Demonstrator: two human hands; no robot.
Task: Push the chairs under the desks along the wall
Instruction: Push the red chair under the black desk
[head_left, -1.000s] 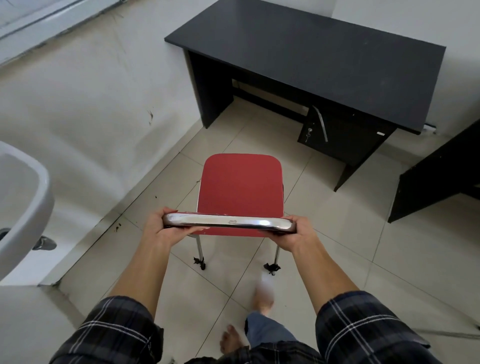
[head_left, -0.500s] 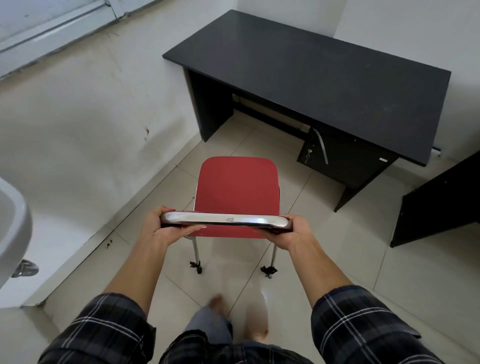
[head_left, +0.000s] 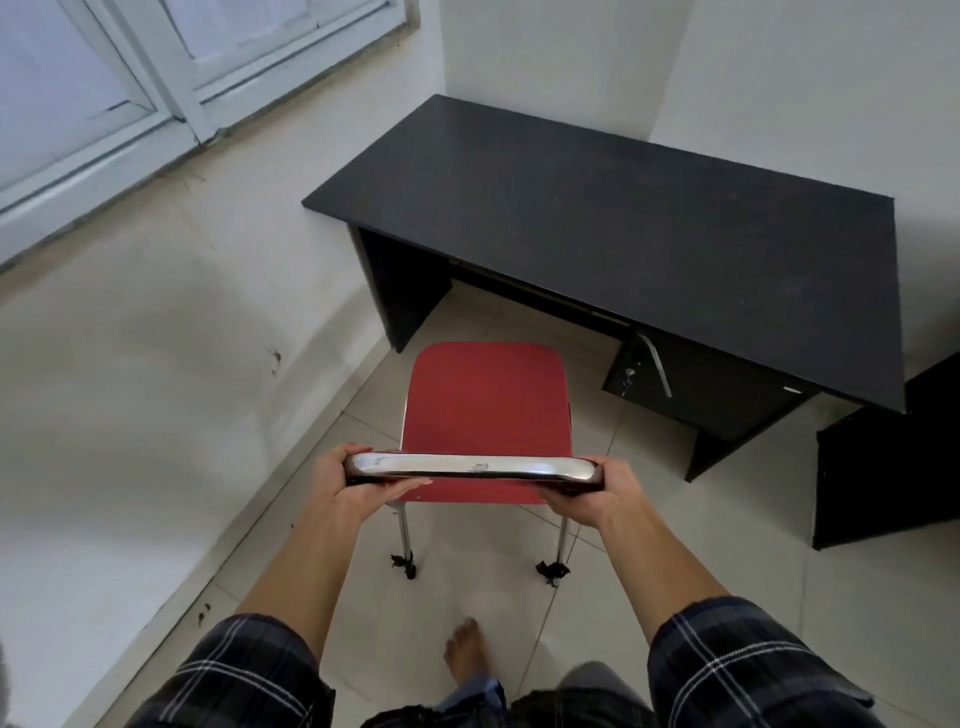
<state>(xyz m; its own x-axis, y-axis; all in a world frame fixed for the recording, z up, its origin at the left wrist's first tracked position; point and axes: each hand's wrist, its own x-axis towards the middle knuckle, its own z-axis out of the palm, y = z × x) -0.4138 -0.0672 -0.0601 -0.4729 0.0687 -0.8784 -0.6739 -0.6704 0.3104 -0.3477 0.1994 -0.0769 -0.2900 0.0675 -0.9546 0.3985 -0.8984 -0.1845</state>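
Both hands grip the chrome top rail (head_left: 475, 466) of a red chair (head_left: 488, 410), one at each end. The left hand (head_left: 347, 486) is wrapped around the rail's left corner, thumb lying along its near side and fingers curled under and out of sight. The right hand (head_left: 597, 491) is closed on the right corner in the same way, knuckles toward the camera. Both forearms reach forward out of dark plaid sleeves (head_left: 249, 675).

The chair sits at the middle of the view, its red seat pointing toward 12 o'clock and its backrest toward the person. Two chrome rear legs (head_left: 404, 540) show below the rail, each ending in a dark foot close to the tiled floor (head_left: 649, 597); whether they touch it cannot be told.

The black bench (head_left: 623, 234) stands at about 1 o'clock from the chair, against the white wall in the corner. The front edge of the seat lies just short of the opening between the bench's left side panel (head_left: 400, 291) and its drawer unit (head_left: 701, 384), which carries a silver handle and a small lock. The chair is not yet under the bench.

Part of a second black bench (head_left: 893, 457) shows at 3 o'clock, at the right edge. A window with a pale frame (head_left: 171, 98) fills 10 to 11 o'clock. A bare foot (head_left: 467, 652) stands on the floor at 6 o'clock, behind the chair.
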